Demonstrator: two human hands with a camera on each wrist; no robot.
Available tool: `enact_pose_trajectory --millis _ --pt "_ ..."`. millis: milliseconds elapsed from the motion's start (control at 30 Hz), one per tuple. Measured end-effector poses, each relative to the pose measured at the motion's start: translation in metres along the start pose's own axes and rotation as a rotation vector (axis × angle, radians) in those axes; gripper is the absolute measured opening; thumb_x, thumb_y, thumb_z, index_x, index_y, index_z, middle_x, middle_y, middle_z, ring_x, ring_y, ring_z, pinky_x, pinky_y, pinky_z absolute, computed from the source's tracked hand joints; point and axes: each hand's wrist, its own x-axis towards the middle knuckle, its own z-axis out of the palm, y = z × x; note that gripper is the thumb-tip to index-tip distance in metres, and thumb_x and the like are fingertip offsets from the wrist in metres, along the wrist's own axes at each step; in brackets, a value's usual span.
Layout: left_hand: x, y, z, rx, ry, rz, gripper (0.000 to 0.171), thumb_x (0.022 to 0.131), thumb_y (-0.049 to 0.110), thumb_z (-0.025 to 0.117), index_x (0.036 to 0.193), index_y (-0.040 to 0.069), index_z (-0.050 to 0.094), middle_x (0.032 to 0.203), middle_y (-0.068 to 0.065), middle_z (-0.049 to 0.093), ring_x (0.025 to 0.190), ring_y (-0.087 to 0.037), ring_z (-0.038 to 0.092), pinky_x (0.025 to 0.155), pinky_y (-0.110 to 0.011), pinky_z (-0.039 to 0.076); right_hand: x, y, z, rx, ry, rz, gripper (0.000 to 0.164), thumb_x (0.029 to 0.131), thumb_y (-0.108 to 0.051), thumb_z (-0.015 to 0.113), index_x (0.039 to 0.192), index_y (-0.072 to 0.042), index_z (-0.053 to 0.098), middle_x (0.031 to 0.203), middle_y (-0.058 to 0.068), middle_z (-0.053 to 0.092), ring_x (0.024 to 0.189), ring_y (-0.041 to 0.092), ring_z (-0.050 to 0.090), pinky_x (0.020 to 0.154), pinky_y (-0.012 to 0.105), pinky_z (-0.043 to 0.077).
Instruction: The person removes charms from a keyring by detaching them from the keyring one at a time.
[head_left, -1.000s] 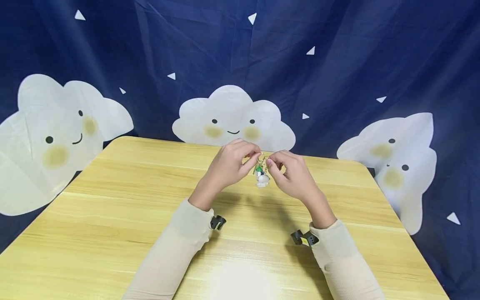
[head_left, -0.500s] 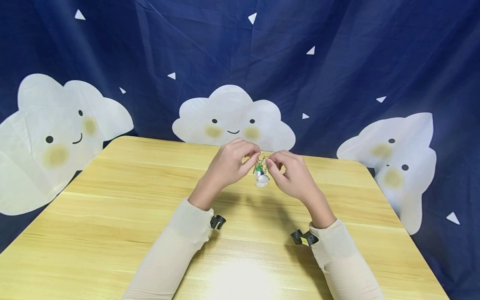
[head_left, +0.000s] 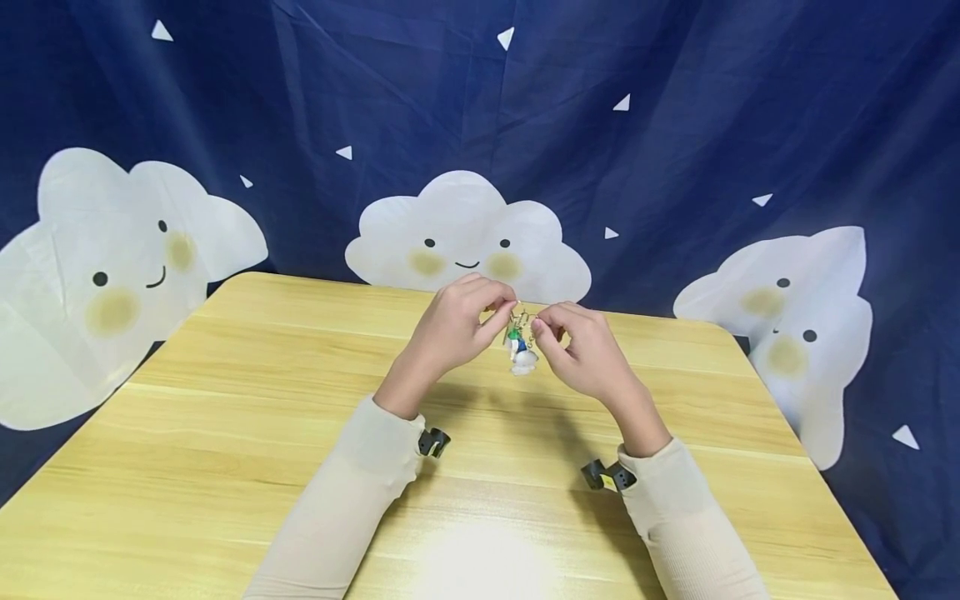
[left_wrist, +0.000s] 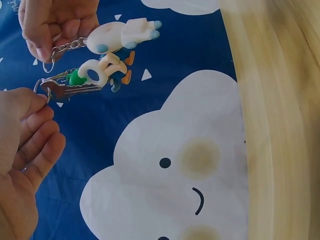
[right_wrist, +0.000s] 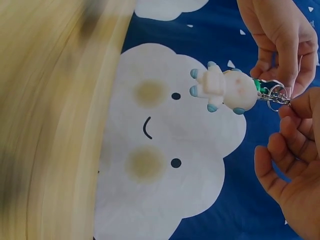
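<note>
My left hand (head_left: 457,321) pinches a split key ring (left_wrist: 37,87) between thumb and fingertips. From it hang metal keys (left_wrist: 82,90) and a small charm (left_wrist: 97,72) with green, white and blue parts and orange feet. Opposite, my right hand (head_left: 585,342) pinches the chain end of a white figure charm (right_wrist: 240,91) with pale blue hands and feet. A small open-looking ring (left_wrist: 48,66) sits at the right fingertips, at the end of that chain (left_wrist: 70,45). Both charms dangle close together above the table. Whether the two rings are linked cannot be told.
A wooden table (head_left: 225,467) lies beneath both hands, with a bright glare near its front. Behind it hangs a dark blue curtain (head_left: 420,92) printed with white smiling clouds (head_left: 465,221). Black wrist cameras (head_left: 433,442) are strapped at both sleeves.
My left hand has shifted slightly left and up, drawing the keys and the green charm a little away from my right fingertips. The right hand stays nearly still.
</note>
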Motion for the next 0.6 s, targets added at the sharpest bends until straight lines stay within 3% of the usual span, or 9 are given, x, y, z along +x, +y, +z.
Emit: enact_pose_trajectory --millis 333,600 --pt "-0.002 -0.004 -0.005 0.019 -0.002 -0.023 0.006 0.095 0.004 0.067 0.092 0.006 0.072 0.087 -0.004 0.073 0.082 -0.018 0.064 0.072 -0.03 0.054 0.0 0.006 0.003 -0.011 -0.103 0.052 0.025 0.1 -0.011 0.058 0.075 -0.013 0.063 0.072 -0.004 0.058 0.066 0.01 0.053 0.057 0.028 0.044" --pt "-0.002 -0.004 -0.007 0.029 -0.009 -0.041 0.006 0.095 0.004 0.067 0.091 0.006 0.072 0.087 -0.004 0.073 0.081 -0.018 0.063 0.072 -0.03 0.053 -0.005 0.021 0.007 -0.019 -0.228 0.168 0.026 0.103 -0.012 0.057 0.078 -0.013 0.064 0.072 -0.004 0.057 0.066 0.011 0.052 0.062 0.031 0.045"
